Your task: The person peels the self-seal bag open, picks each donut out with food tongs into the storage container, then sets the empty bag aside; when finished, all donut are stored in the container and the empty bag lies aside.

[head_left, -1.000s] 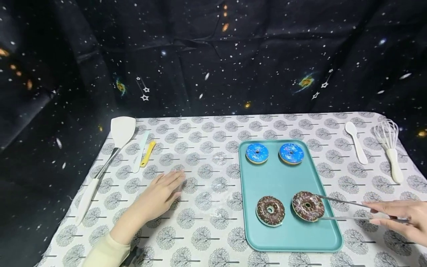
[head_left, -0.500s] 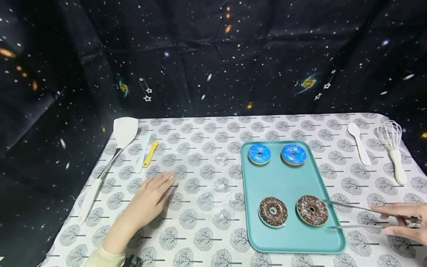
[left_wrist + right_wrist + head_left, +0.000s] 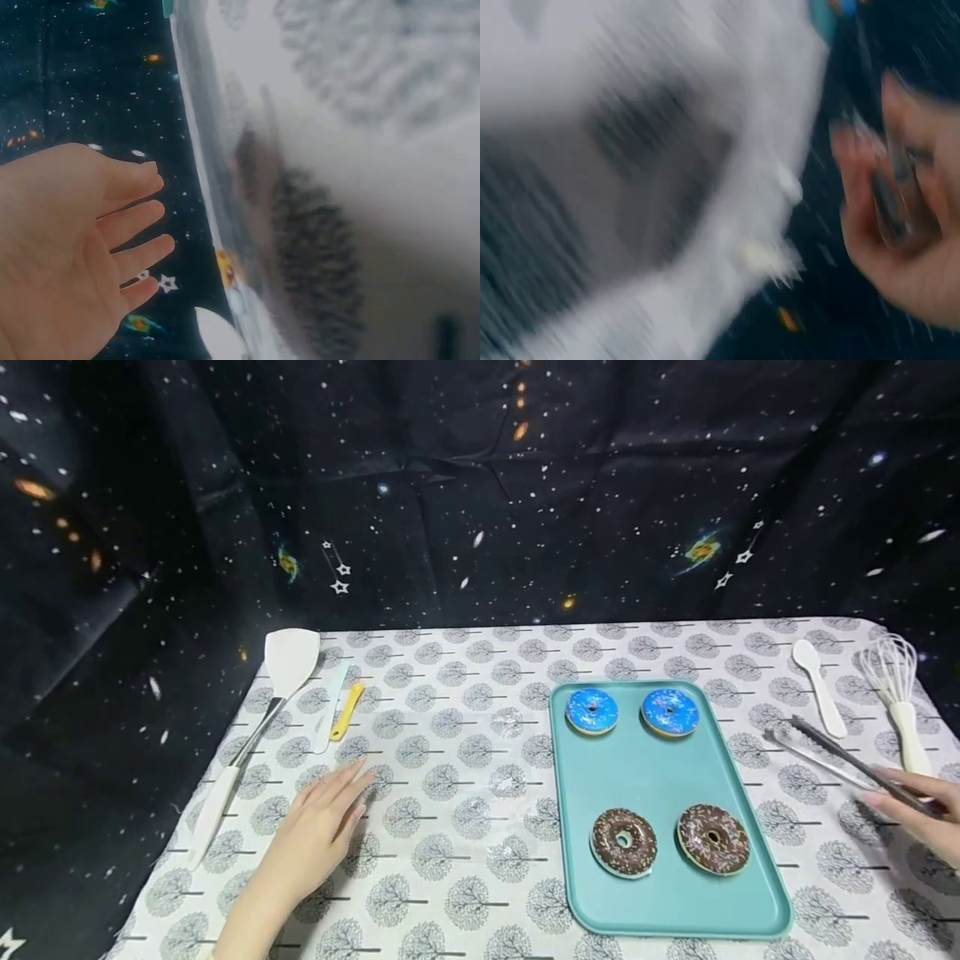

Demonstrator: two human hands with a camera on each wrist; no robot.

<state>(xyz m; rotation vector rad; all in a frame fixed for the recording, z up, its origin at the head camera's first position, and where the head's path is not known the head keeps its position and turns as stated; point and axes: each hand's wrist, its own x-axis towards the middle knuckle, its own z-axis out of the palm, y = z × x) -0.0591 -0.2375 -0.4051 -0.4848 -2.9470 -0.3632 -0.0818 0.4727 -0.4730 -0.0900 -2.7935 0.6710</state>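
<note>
My right hand (image 3: 918,814) grips a pair of metal tongs (image 3: 847,760) to the right of the teal tray (image 3: 645,781); nothing is between the tips. The right wrist view is blurred, with the tongs (image 3: 896,195) between thumb and fingers. On the tray's near half lie two chocolate donuts with sprinkles, a left one (image 3: 606,843) and a right one (image 3: 693,847). Two blue donuts, a left one (image 3: 581,714) and a right one (image 3: 660,718), sit at its far end. My left hand (image 3: 311,827) is low over the cloth at left, fingers relaxed, holding nothing.
A white spatula (image 3: 291,664), a pale knife (image 3: 330,710) and a yellow-handled piece (image 3: 347,712) lie at the left. A white spoon (image 3: 821,689) and a whisk (image 3: 903,710) lie at the right. Behind the table hangs a dark starry cloth (image 3: 450,485).
The tongs have let go of the right chocolate donut, which stays on the tray, and have moved right, off the tray. My left hand has drawn back slightly to the left.
</note>
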